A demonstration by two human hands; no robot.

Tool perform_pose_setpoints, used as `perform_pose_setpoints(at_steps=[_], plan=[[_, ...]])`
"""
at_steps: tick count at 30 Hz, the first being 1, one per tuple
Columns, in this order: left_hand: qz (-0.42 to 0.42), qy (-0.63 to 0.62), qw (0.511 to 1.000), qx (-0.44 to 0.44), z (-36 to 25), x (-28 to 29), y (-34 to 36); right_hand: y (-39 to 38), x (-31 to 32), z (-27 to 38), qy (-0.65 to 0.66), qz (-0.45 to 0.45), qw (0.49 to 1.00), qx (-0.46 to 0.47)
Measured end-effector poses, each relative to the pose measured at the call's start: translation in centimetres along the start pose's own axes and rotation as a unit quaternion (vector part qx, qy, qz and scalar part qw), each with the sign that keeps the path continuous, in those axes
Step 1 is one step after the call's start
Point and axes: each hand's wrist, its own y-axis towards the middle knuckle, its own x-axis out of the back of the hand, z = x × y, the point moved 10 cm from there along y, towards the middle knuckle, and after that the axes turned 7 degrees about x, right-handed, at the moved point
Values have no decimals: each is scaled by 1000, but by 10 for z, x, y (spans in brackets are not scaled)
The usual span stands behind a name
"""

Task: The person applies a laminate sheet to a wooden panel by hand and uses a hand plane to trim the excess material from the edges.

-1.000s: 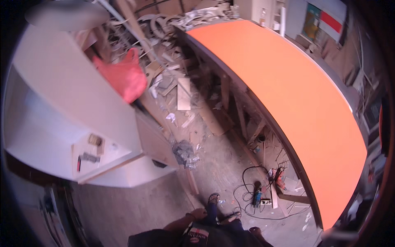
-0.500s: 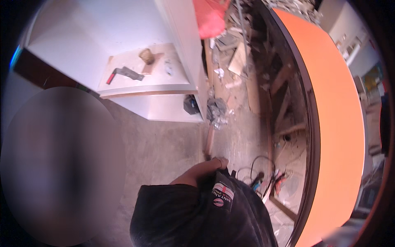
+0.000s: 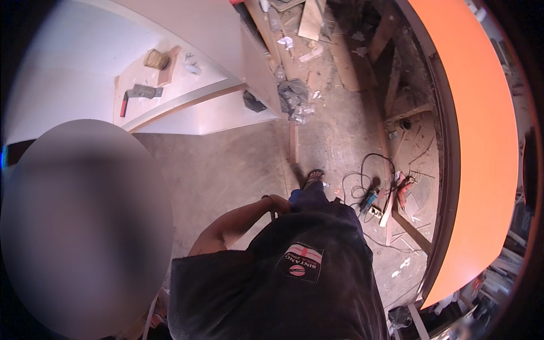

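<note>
My left hand is at the waist of my dark trousers, beside the hem of my black shirt. A dark band circles its wrist. Its fingers are mostly hidden, so whether they hold anything does not show. No part of my right hand is visible. My sandalled foot is on the concrete floor ahead of me. To the right of my body, a blue corded power tool and an orange-red power tool lie on the floor among black cables.
At the upper left, a white cabinet holds a yellowish tape roll and a grey tool with a red handle. A large orange panel stands at right. Wood scraps and a grey plastic bag litter the floor ahead.
The view has shifted, so the cabinet sits higher and farther left. My foot and more of the floor tools have come into sight. My left hand remains at my waist.
</note>
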Motion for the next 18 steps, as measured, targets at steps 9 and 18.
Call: perform_pose_setpoints(at_steps=[9,18], plan=[[-137,156,966,-152,40,-3,26,6,-6,2,-1,38,999,7],[-103,-128,972,-168,25,-46,-5,30,30,-8,-8,37,999,24]])
